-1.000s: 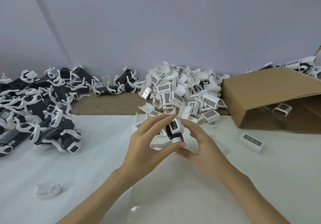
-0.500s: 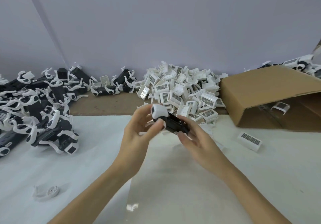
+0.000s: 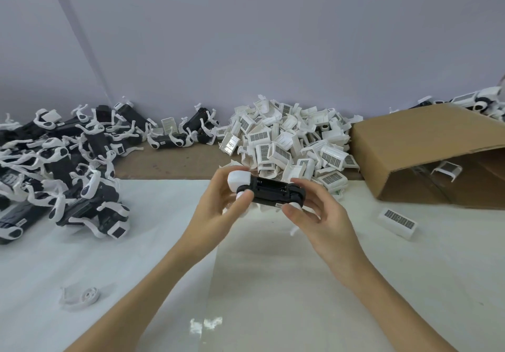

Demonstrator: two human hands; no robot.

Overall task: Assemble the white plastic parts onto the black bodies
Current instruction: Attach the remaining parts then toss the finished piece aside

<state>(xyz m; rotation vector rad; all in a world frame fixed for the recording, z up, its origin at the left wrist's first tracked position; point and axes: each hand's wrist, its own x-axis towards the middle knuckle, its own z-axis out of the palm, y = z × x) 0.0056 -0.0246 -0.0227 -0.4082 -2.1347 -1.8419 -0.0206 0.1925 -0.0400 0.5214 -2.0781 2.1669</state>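
A black body (image 3: 273,192) with a white end cap (image 3: 239,181) lies level between my hands above the white table. My left hand (image 3: 218,212) grips its left end, thumb under the cap. My right hand (image 3: 317,215) holds its right end with thumb and fingers. Behind the hands sits a heap of loose white plastic parts (image 3: 292,141) with barcode labels. At the left lies a pile of black bodies with white parts fitted (image 3: 62,166).
An open cardboard box (image 3: 426,157) lies on its side at the right, with one white part (image 3: 448,170) inside. A single labelled white part (image 3: 397,222) rests near it. A small white ring piece (image 3: 82,297) lies at the near left. A wall closes the back.
The black body has turned from upright to lying level. Both hands have risen a little and moved apart to its two ends.
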